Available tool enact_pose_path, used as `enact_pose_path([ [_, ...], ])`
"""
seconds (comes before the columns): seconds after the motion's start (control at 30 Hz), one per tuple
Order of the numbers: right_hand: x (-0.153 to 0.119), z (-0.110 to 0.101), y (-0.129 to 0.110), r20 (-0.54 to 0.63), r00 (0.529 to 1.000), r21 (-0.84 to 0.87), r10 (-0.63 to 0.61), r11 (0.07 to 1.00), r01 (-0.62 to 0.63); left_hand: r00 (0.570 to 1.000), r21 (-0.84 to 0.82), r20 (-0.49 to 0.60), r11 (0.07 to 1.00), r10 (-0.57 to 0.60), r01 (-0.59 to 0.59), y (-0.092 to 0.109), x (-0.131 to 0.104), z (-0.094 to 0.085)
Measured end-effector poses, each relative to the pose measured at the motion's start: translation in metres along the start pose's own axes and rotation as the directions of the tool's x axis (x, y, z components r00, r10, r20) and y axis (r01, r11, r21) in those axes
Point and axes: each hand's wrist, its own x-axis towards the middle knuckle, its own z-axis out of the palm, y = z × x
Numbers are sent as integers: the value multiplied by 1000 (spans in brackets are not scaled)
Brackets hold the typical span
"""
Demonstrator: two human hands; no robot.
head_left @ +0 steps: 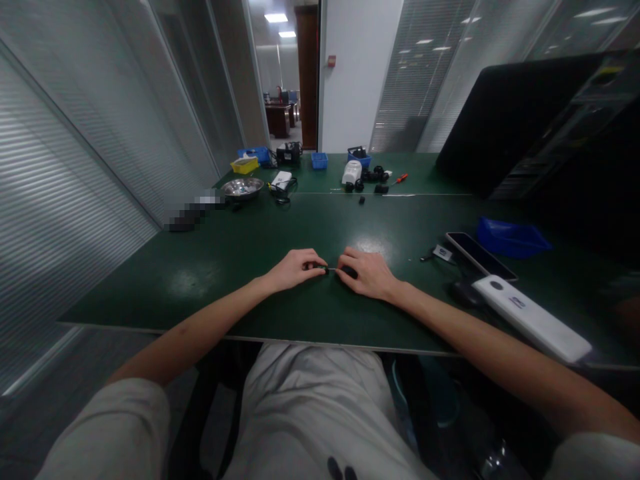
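Note:
Over the green table (pixel 300 313), my left hand (pixel 293 270) pinches a small dark part (pixel 326 270) between thumb and fingers. Most of that part is hidden by the fingers, so its kind does not show. My right hand (pixel 369 273) is closed round the dark handle of a small screwdriver (pixel 349 272). Its thin metal shaft points left and meets, or nearly meets, the end of the dark part. Both hands are close together near the front edge of the table.
To the right lie a phone (pixel 480 256), a long white device (pixel 533 317) and a blue tray (pixel 513 238). Further back are a metal bowl (pixel 243 189), a white box with a cable (pixel 281 181), black parts (pixel 375 175) and an orange-handled screwdriver (pixel 401 179). A large black case (pixel 520 120) stands right.

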Motion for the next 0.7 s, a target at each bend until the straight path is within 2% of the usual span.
enact_pose_path([
  [0.37,0,0,0,-11,1000,9,-6,1000,6,1000,-18,-3,1000,-6,6,0,-1,0],
  [0.53,0,0,0,-23,1000,20,-21,1000,21,999,-45,-14,998,46,-46,3,-2,-1],
  [0.7,1,-3,-3,18,998,-33,-53,998,53,996,59,-9,994,92,-92,1,-2,0],
])
